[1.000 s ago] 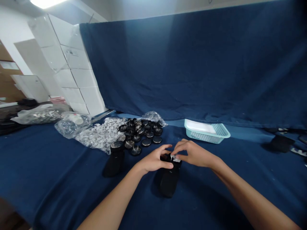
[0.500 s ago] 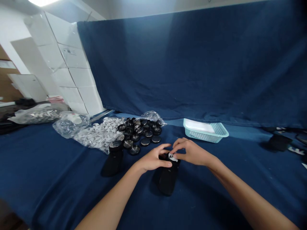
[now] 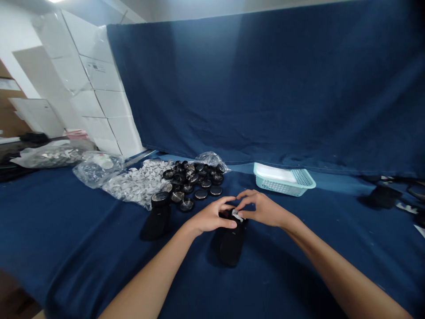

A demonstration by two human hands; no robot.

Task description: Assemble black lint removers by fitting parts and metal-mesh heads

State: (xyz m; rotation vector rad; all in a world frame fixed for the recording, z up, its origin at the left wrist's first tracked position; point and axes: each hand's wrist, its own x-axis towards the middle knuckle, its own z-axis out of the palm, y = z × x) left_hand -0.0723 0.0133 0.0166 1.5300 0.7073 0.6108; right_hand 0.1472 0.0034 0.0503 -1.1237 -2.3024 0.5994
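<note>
A long black holder with a rounded near end (image 3: 230, 250) lies on the blue cloth in front of me. My left hand (image 3: 212, 215) grips its far end from the left, thumb on the near side and fingers behind. From the right, my right hand (image 3: 262, 208) pinches a small grey-white plastic piece (image 3: 237, 215) against the top of that end. The contact underneath the piece is hidden. A similar black holder (image 3: 156, 225) stands to the left, with a round black cap with a shiny disc (image 3: 160, 198) on its far end.
Several round black caps (image 3: 200, 194) lie in a pile beyond my left hand. Beside them, many grey-white pieces (image 3: 136, 184) are spread on clear plastic. A light-green basket (image 3: 282, 190) stands at the back right, below a blue curtain (image 3: 265, 88). Dark items (image 3: 385, 196) lie far right.
My right fingertips have moved slightly left and closer in over the grey-white piece. The left hand keeps its grip on the black holder. The whole view has shifted a little.
</note>
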